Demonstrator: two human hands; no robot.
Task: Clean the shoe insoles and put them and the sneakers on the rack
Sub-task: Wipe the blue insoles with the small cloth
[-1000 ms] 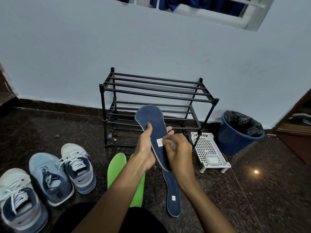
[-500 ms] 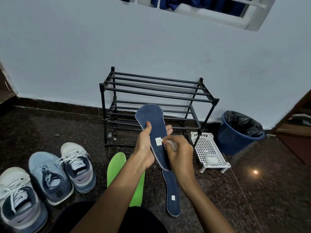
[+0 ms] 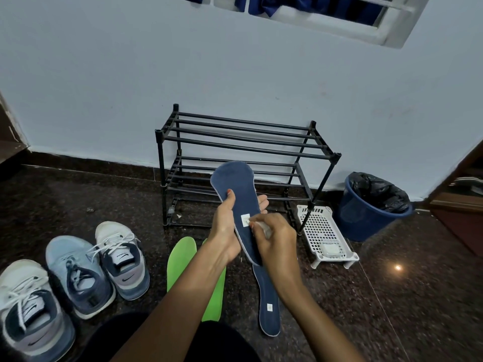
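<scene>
My left hand holds a navy insole upright in front of the black shoe rack, thumb pressed on its face. My right hand is closed on a small white wipe and presses it against the insole beside its white label. A second navy insole lies on the floor below my hands. Two green insoles lie left of it, partly hidden by my left forearm. Three sneakers stand on the floor at the lower left.
A white perforated plastic tray holding a small white packet sits right of the rack. A blue bin with a black liner stands against the wall at the right. The floor is dark granite. A wooden door edge is at far right.
My right hand with the wipe has shifted slightly up along the insole toward the white label. The left hand and insole stay in nearly the same place.
</scene>
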